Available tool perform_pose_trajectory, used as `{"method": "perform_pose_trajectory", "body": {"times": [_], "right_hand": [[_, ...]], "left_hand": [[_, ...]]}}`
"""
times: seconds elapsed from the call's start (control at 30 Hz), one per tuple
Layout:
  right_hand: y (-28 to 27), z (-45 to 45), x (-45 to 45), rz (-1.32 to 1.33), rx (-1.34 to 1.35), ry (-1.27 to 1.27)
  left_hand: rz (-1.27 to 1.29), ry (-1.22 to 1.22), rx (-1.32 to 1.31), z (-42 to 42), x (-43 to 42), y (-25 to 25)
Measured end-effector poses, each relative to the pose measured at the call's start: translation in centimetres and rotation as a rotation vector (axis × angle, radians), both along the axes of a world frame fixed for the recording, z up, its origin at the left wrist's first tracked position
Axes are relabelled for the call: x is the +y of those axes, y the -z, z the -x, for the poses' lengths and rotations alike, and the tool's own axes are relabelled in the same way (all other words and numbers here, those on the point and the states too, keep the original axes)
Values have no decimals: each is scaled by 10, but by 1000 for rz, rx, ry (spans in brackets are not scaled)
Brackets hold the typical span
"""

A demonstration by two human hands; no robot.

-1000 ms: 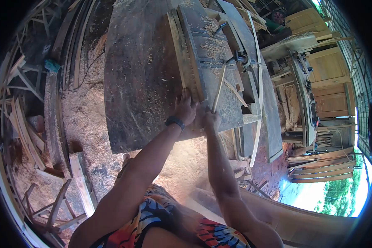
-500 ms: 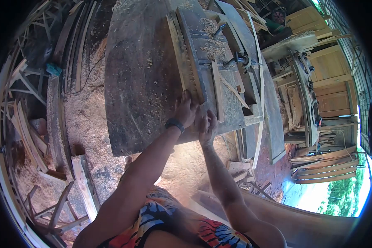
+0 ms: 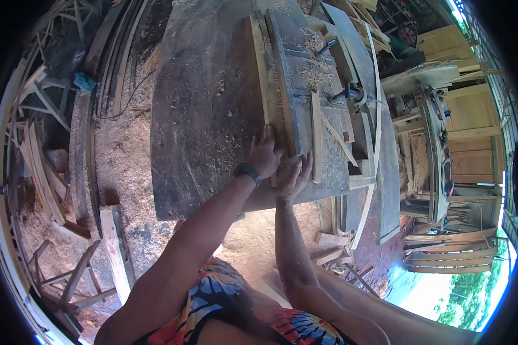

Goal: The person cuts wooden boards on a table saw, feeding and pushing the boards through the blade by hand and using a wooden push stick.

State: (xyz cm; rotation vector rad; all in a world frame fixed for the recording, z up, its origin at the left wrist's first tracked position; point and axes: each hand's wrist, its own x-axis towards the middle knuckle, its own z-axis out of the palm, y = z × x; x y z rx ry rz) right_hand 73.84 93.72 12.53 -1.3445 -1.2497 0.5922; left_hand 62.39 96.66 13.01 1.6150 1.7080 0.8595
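Observation:
A long wooden strip point(image 3: 261, 63) lies on the dark worktable, along the left side of a straight dark-edged board point(image 3: 282, 86). My left hand point(image 3: 266, 156) is closed over the strip's near part, fingers pointing forward, a dark band on the wrist. Close beside it on the right, my right hand point(image 3: 294, 175) has its fingers curled at the near ends of the strip and the board. Its grip is partly hidden, but it appears to hold the strip's end. A shorter wood piece point(image 3: 316, 138) lies to the right of the board.
Shavings dot the worktable point(image 3: 195, 115). A clamp point(image 3: 351, 94) stands right of the board, with a thin slat point(image 3: 376, 115) beyond it. Sawdust covers the floor point(image 3: 121, 155). Timber leans at the left, and a second bench point(image 3: 437, 155) with tools stands at the right.
The view has shifted, so the table appears further right and slightly lower. Relative to the board, both hands and the strip have moved a little forward, away from me.

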Motion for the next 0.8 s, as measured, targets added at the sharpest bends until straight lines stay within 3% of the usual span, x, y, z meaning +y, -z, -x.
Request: {"method": "perform_pose_trajectory", "body": {"times": [0.13,0.37,0.43,0.5,0.57,0.67,0.8], "right_hand": [[-6,9,9,-91,-145,71],[-17,26,25,-48,-82,106],[-19,31,31,-51,-54,123],[-17,35,37,-76,-27,133],[-16,38,43,-101,0,132],[-17,41,49,-100,28,108],[-24,30,38,-28,-45,55]], "left_hand": [[9,-11,19,5,11,0],[33,-17,11,15,34,0],[-5,22,241,11,51,33],[-7,15,241,15,54,23],[28,-37,11,22,53,3],[34,18,114,27,59,2],[62,1,60,30,63,2]]}}
